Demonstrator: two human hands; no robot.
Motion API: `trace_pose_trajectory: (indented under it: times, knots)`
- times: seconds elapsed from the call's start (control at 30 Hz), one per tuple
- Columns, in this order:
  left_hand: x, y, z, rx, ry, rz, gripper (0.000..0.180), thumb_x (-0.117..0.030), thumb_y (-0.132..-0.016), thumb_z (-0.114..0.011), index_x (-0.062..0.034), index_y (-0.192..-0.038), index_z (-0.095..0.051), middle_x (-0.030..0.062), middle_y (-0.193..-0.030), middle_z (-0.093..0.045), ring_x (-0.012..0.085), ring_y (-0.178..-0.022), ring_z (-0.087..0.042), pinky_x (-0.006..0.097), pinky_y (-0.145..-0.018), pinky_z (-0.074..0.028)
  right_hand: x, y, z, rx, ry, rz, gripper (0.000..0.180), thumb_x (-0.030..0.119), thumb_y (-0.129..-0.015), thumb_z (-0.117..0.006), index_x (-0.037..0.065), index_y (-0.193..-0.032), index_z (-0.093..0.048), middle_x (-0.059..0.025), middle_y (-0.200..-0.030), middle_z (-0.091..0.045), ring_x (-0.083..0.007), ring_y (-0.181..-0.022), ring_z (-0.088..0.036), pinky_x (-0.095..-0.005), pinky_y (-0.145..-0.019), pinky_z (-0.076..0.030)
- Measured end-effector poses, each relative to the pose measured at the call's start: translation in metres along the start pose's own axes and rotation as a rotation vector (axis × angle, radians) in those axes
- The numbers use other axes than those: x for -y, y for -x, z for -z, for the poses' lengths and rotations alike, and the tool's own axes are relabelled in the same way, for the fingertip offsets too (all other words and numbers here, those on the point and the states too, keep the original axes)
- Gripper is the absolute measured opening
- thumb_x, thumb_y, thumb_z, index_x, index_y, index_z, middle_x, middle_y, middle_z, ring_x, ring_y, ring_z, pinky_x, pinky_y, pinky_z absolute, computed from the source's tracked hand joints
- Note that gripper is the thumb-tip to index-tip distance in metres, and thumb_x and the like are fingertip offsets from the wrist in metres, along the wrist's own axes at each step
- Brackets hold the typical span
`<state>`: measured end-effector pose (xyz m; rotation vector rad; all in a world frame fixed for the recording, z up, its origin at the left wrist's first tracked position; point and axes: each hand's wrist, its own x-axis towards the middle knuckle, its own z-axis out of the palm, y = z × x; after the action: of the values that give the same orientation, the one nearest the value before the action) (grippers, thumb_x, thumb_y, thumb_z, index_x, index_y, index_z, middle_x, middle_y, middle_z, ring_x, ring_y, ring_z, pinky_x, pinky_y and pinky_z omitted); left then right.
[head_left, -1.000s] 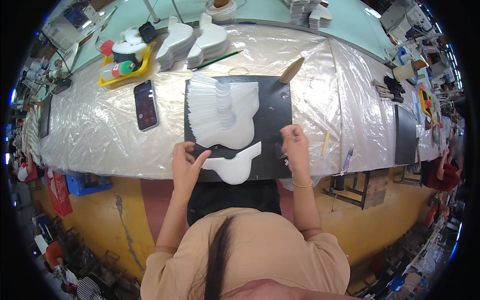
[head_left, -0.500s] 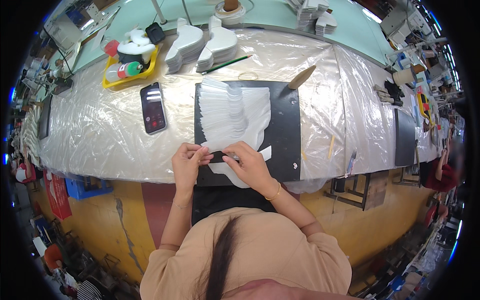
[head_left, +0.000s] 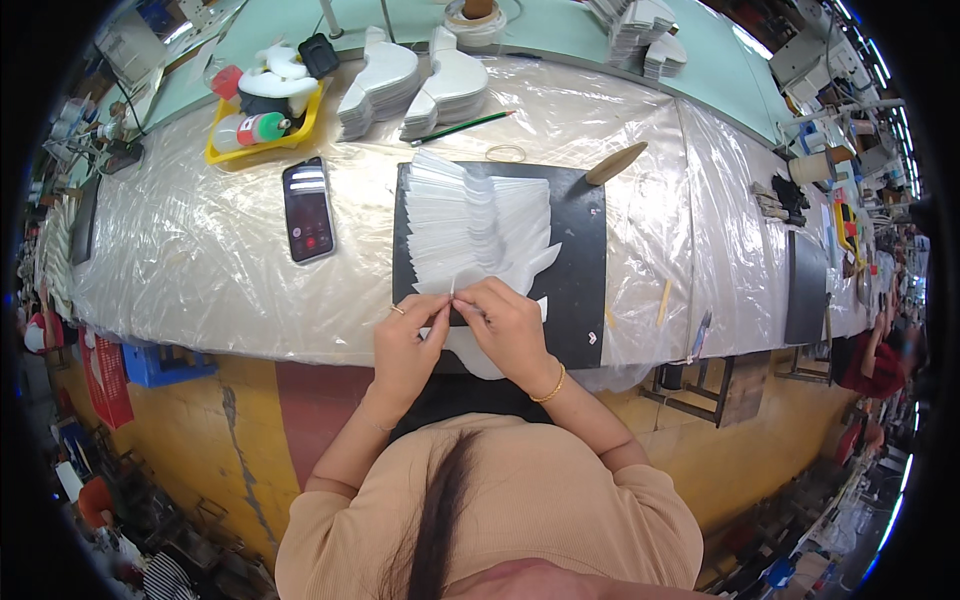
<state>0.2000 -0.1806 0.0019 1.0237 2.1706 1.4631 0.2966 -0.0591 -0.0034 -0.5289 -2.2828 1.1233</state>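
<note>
My left hand [head_left: 408,345] and my right hand [head_left: 510,332] meet fingertip to fingertip over the near part of a black mat [head_left: 578,265]. Both are closed in a pinch on a thin white piece, a narrow bit of which sticks up between the fingertips; the fingers hide the rest. Just beyond them, a fanned row of overlapping thin white cut pieces [head_left: 455,225] covers much of the mat. Below my right hand, another curved white piece [head_left: 478,360] reaches the mat's near edge.
Left of the mat lies a phone [head_left: 308,212]. Behind are a yellow basket [head_left: 262,152] with bottles, two stacks of curved white pieces [head_left: 380,85], and a green pencil [head_left: 462,128]. A pointed wooden tool [head_left: 615,163] rests at the mat's far right corner. Plastic sheeting [head_left: 650,200] covers the table.
My hands have come together, the left moving right to meet the right at the fingertips. The dark gap between them has closed, and one white piece in the fan now juts right.
</note>
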Motion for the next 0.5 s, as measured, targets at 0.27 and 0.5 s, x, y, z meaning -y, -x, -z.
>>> trace_pose_trajectory:
  times: [0.27,0.5]
  knots:
    - [-0.01,-0.001,-0.001,0.004,-0.144,-0.077,0.019,0.006,-0.079,-0.066,0.0014,-0.097,-0.068,0.0131,-0.091,-0.066,0.0254,-0.072,-0.066,0.031,-0.062,-0.052,0.0,-0.004,0.006,0.038,0.03,0.033,0.008,0.006,-0.08,-0.07,0.002,-0.085,-0.066,-0.0075,-0.08,-0.063,-0.0225,-0.062,-0.063,-0.0298,-0.054,-0.048]
    - [-0.005,0.0,0.008,0.055,0.258,0.201,0.014,-0.001,-0.084,-0.068,0.0012,-0.098,-0.067,0.0064,-0.089,-0.066,0.0135,-0.072,-0.065,0.027,-0.059,-0.051,0.001,-0.01,0.008,0.167,-0.18,-0.094,0.007,0.008,-0.08,-0.066,0.004,-0.085,-0.063,-0.008,-0.08,-0.059,-0.0252,-0.062,-0.06,-0.0329,-0.054,-0.047]
